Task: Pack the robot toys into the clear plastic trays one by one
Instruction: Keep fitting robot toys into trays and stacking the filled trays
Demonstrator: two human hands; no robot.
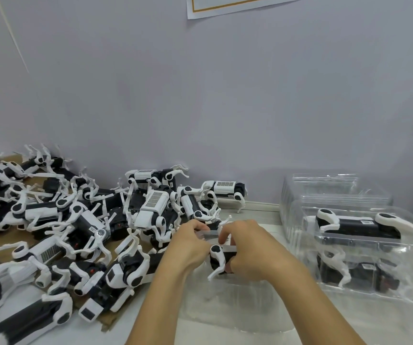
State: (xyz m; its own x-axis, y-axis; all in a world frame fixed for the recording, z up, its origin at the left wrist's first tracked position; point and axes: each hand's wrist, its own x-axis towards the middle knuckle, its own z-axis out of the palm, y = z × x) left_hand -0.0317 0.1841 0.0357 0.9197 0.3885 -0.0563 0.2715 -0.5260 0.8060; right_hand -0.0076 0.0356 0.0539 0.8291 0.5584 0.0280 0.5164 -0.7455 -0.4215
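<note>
Both my hands hold one black and white robot dog toy (218, 257) over a clear plastic tray (235, 302) in front of me. My left hand (190, 241) grips its upper left side. My right hand (247, 247) curls round its right side, and the thumb is under the body. One white leg hangs down between my hands. Most of the toy's body is hidden by my fingers.
A large pile of robot dog toys (76, 220) covers cardboard (108, 319) on the left. Packed clear trays holding toys (364, 247) stand stacked on the right, with more trays (337, 188) behind. The wall is close at the back.
</note>
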